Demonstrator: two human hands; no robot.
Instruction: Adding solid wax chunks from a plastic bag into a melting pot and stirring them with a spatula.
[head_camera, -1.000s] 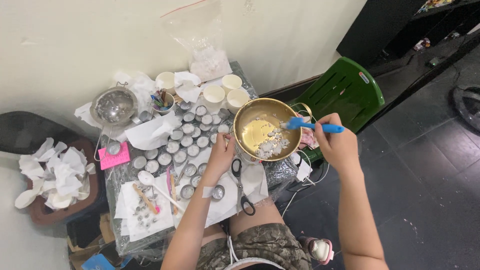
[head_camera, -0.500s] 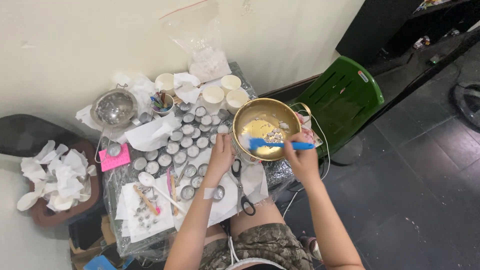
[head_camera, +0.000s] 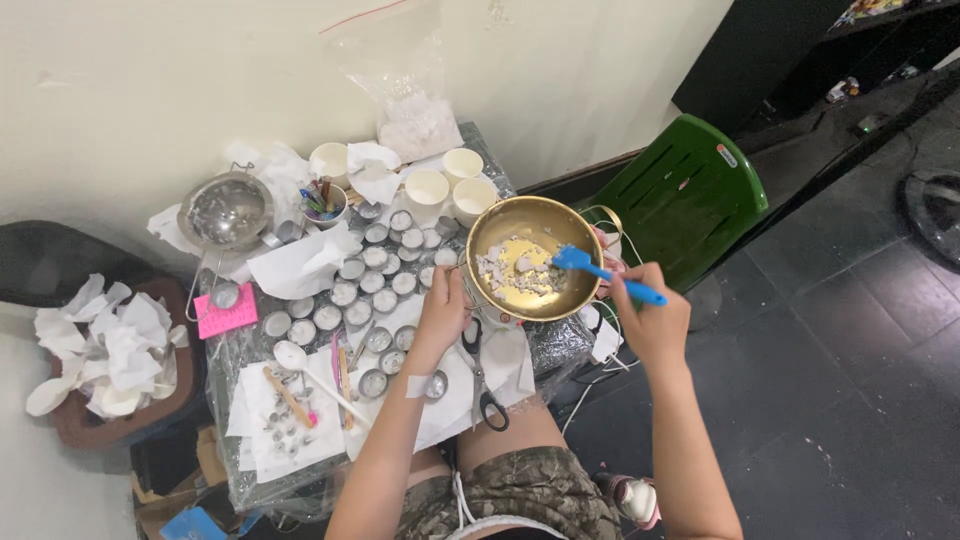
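Stirring step: left hand (head_camera: 443, 310) fingers grasping brass bowl (head_camera: 490, 235) rim at the counter (head_camera: 555, 345) edge, right hand (head_camera: 655, 318) clenched on blue spatula (head_camera: 604, 272) over white chunks (head_camera: 520, 275); likely next, scraping clumps inward.

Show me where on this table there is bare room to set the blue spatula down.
Little is free. One bare patch is the white paper sheet between the black-handled scissors and the table's right edge, below the gold metal bowl. The middle is packed with small round metal tins; the back holds white paper cups and a steel strainer.
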